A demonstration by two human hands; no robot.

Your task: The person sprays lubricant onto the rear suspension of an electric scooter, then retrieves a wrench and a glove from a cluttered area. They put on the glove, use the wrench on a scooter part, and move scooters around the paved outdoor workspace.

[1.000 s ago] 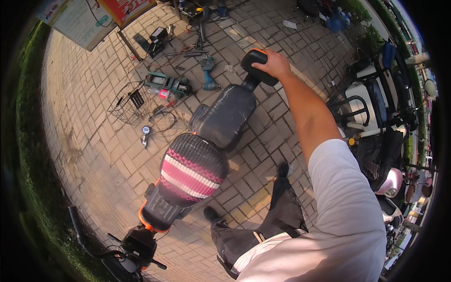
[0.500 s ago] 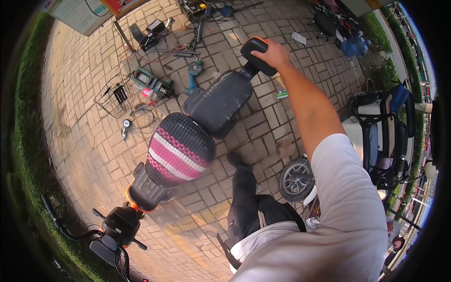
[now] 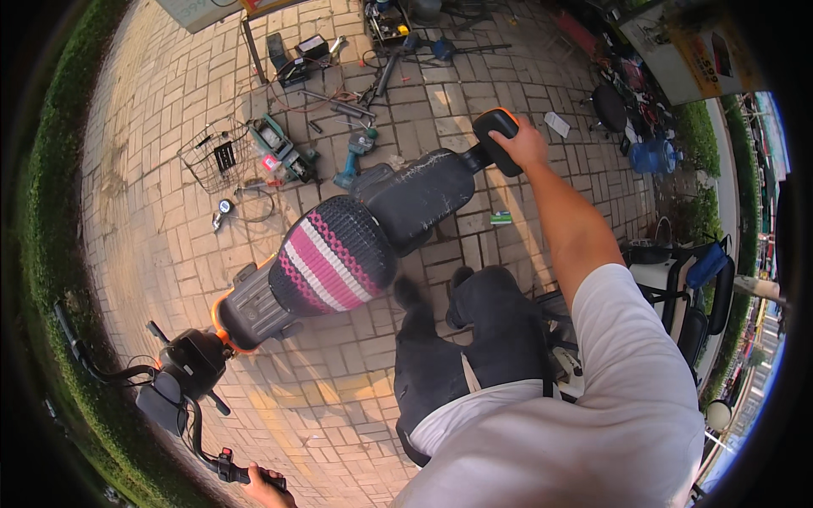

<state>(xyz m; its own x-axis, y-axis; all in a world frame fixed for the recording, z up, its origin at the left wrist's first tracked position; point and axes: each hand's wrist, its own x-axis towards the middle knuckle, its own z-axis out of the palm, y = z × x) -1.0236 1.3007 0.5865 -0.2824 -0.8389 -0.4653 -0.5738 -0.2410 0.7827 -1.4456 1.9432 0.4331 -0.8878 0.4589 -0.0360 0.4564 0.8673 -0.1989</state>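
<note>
An electric scooter stands before me, its handlebars at lower left and its tail toward the upper right. My left hand (image 3: 259,488) is closed around the black handlebar grip (image 3: 277,483) at the lower edge. My right hand (image 3: 527,142) grips the padded black backrest (image 3: 498,140), which has an orange back; the thumb lies over its front. Between them are a scratched black rear seat (image 3: 428,191) and a front seat with a pink, white and black knitted cover (image 3: 332,256). The footboard (image 3: 257,310) has an orange rim.
Left of the seats lie a wire basket (image 3: 213,159), a teal power tool (image 3: 283,149), a cordless drill (image 3: 353,157) and a dial gauge (image 3: 223,212). Farther off are a toolbox (image 3: 388,25) and loose tools. A blue water jug (image 3: 654,157) stands right; another vehicle (image 3: 669,279) is beside me.
My left hand has come into view on the handlebar grip. My right hand still holds the backrest, now lower and farther right in view. Both of my legs now show beside the scooter.
</note>
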